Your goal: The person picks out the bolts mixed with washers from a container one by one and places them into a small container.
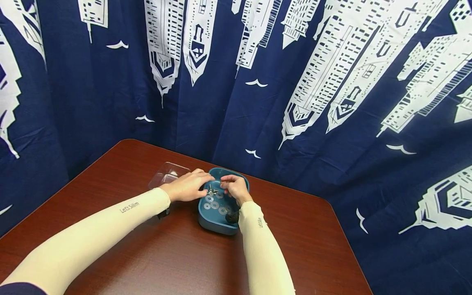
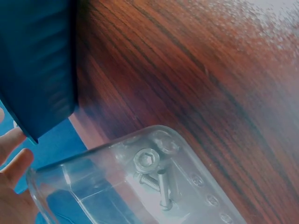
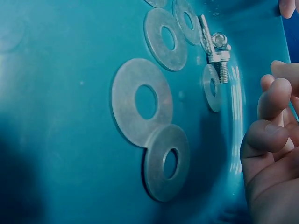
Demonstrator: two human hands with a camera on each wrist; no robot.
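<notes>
Wearing "Let's Slim" sleeves (image 1: 107, 223), hands (image 1: 189, 185) (image 1: 237, 189) are at a blue bin (image 1: 217, 228).

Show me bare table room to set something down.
Free: table between right sleeve and right edge; also between both sleeves, before the blue bin. Crowded: the bin, with washers, bolts and hands at it; left of it, the clear tray.

The left arm (image 1: 96, 233) slanted forward and inward, its left grip (image 1: 188, 185) spread back side up, fingers (image 2: 18, 165) extended and thumb apart. The right arm (image 1: 262, 241) reached forward more steeply; its right grip (image 1: 237, 187) turned inward, fingers (image 3: 275, 97) bent. The two stood near each other, not touching.
</notes>
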